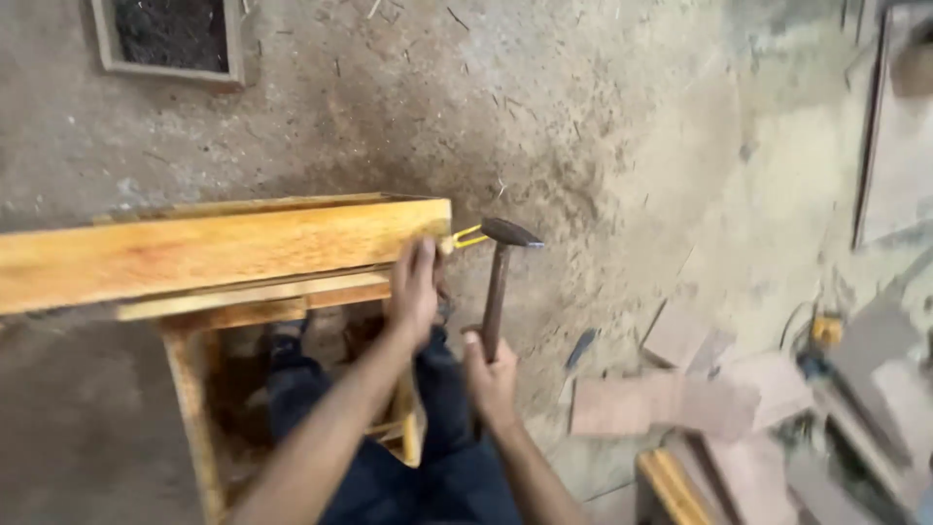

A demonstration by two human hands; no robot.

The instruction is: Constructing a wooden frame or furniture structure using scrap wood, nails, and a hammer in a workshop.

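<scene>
Right hand [489, 374] grips the hammer [499, 282] at centre frame; left hand [415, 292] clasps the wooden frame [224, 248] (fingers near the claw, risking a pinch).

We counted two hands, the left hand [413, 292] and the right hand [489, 374]; one hammer [498, 282]; one yellow-handled tool [465, 238]; one wooden frame [224, 253]; and several loose boards [661, 403], too blurred to number.

Wooden frame [224, 248] cut off left (offcuts [671, 403] blurred).
</scene>
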